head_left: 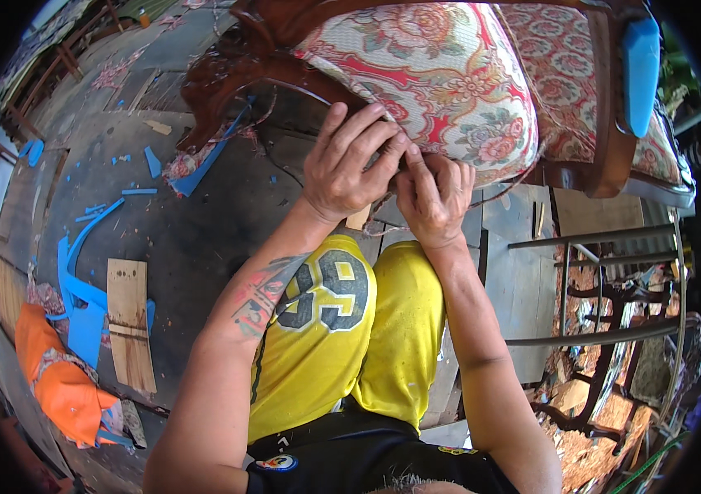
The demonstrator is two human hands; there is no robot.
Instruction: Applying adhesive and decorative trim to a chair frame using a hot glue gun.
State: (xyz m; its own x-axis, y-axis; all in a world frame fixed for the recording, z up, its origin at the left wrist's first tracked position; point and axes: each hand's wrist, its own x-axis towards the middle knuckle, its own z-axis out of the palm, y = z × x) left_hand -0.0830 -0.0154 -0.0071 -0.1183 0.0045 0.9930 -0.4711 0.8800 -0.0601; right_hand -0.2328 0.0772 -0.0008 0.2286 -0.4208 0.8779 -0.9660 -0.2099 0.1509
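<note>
Closest to the camera, below the fingers, are a black shirt and the yellow trousers, the latter with a large dark print on one leg. Both forearms reach up past them, the left one tattooed.

Above the knees, the left hand and right hand meet at the lower edge of the floral seat. The left fingers are bent and lie side by side, their tips on that edge; the right fingers are curled in narrow, with the thumb side just beside the left tips. Whether either hand pinches the cloth, I cannot tell.

The seat spreads up and right from the fingers, in cream and red. The carved brown frame runs to their upper left, and loose string trails to their right. Further right stand a second floral panel and a post bearing blue foam.

Out on the floor, left of the fingers, lie blue scraps; lower left are a board and orange cloth. A metal rack stands to their lower right. Farthest, at upper left, is dark wooden furniture.
</note>
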